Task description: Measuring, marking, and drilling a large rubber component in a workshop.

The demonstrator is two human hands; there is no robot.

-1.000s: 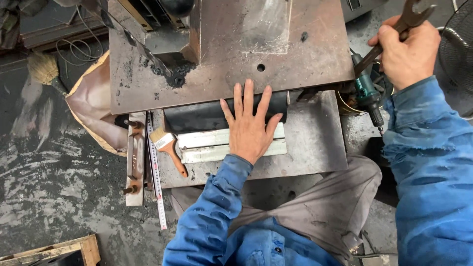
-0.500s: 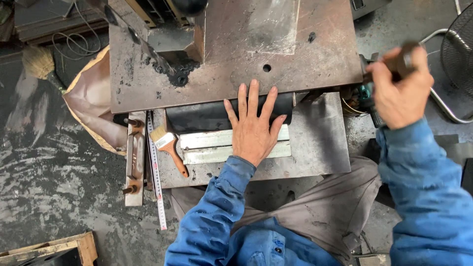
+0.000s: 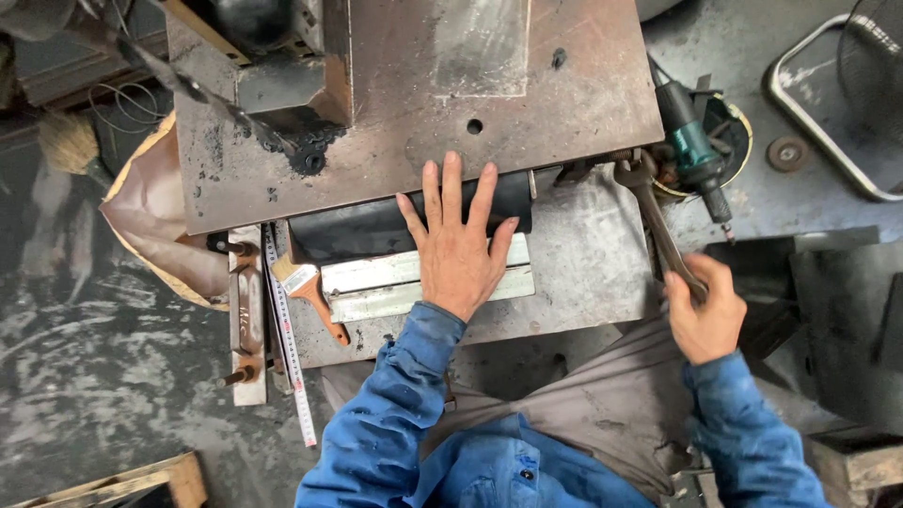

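Since a second ago the right hand has swung down from high beside the rusty steel plate to a spot low at that plate's right side, bringing the long wrench with it; the left hand has stayed flat where it was.

Starting far left of the plate, a straw brush lies on the dark floor, and a tan sack bulges out from under the plate's left edge. Just below that corner sit a rusty clamp bar, a steel ruler running down and away, and a small paintbrush with an orange handle.

Below the plate's front edge, the left hand is spread open, fingers apart, pressing on a black folded sheet and the pale metal strip beneath it, seemingly to keep the stack from shifting. Both rest on a grey lower table.

At the plate's right edge, the right hand is closed around the wrench handle. The wrench head reaches up to a bolt under the plate's right corner, so the low grip likely gives leverage. Just right of it a green power tool stands in a round can, and farther right lies a fan guard.
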